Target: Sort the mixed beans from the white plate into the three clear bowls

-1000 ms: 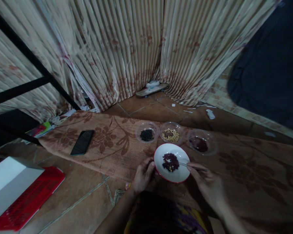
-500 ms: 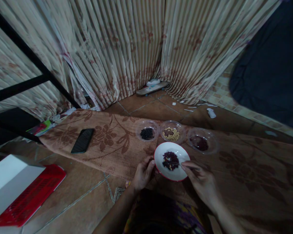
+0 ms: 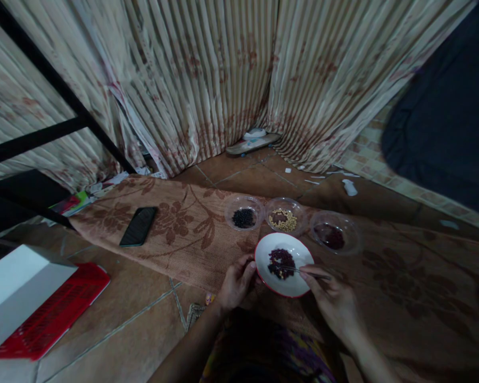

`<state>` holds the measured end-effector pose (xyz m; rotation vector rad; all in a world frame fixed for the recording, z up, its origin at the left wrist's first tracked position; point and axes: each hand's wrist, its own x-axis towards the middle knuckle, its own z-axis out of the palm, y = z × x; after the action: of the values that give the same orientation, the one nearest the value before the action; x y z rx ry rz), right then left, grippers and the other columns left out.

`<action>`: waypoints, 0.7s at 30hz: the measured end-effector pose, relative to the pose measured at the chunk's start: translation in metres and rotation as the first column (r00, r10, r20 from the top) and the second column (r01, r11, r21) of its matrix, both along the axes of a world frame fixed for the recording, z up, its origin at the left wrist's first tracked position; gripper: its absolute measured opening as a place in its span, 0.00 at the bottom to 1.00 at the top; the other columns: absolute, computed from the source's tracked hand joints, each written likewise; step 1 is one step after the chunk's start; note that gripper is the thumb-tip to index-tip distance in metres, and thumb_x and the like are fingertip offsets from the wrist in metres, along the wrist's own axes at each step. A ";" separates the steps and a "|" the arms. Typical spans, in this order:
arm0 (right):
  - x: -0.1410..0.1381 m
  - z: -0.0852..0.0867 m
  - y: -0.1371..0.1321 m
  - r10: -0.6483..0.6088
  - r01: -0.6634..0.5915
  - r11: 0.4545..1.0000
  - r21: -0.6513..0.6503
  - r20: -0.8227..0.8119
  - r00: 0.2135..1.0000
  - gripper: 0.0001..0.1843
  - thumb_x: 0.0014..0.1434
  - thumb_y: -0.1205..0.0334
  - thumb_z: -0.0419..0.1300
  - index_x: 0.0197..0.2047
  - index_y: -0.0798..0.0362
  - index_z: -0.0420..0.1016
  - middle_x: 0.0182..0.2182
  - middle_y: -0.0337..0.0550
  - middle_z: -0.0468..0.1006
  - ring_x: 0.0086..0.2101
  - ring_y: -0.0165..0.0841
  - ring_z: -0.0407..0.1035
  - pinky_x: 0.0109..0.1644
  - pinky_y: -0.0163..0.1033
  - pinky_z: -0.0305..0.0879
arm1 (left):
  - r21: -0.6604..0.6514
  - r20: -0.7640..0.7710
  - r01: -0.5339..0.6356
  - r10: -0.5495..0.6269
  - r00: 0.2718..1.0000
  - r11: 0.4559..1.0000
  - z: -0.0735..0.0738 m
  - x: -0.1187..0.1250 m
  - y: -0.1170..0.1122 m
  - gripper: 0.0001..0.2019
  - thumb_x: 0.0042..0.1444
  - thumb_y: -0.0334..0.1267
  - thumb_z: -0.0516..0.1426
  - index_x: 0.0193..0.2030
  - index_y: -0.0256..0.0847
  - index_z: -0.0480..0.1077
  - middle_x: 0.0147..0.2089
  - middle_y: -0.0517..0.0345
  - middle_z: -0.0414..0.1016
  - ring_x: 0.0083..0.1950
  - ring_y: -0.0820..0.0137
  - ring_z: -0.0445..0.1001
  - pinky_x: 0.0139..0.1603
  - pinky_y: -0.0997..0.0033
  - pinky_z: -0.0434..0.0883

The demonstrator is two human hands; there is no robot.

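Observation:
A white plate with a red rim point(image 3: 299, 255) lies on a brown flowered mat point(image 3: 175, 234) and holds a small heap of mixed dark and pale beans point(image 3: 281, 264). My left hand point(image 3: 235, 282) grips the plate's left edge, fingers curled. My right hand point(image 3: 335, 300) pinches thin metal tweezers point(image 3: 299, 270) whose tips reach into the bean heap. Behind the plate stand three clear bowls: one with black beans point(image 3: 243, 217), one with pale yellow beans point(image 3: 285, 219), one with dark red beans point(image 3: 331, 235).
A black phone point(image 3: 138, 226) lies on the mat to the left. A red and white box point(image 3: 32, 303) sits on the tiled floor at the far left. Striped curtains point(image 3: 207, 80) hang behind, with a black metal frame point(image 3: 43, 127) at left and a dark cloth point(image 3: 443, 122) at right.
The tweezer tips have moved left from the plate's right rim into the bean heap. The view has shifted slightly; my left hand stays on the plate's edge.

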<state>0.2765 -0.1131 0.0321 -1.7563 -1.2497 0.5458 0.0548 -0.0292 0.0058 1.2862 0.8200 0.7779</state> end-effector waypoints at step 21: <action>-0.040 0.042 0.089 0.005 0.025 0.970 0.244 -0.123 0.992 0.15 0.57 0.49 0.62 0.38 0.50 0.81 0.39 0.47 0.83 0.39 0.38 0.77 0.45 0.42 0.71 | -0.030 0.026 -0.002 0.003 1.000 1.000 0.001 0.001 -0.001 0.22 0.63 0.53 0.52 0.52 0.36 0.70 0.31 0.58 0.73 0.30 0.72 0.71 0.32 0.73 0.69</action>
<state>0.2370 -0.0244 0.0746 -1.4996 -1.1689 0.4649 0.0563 -0.0303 0.0070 1.2460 0.8102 0.7799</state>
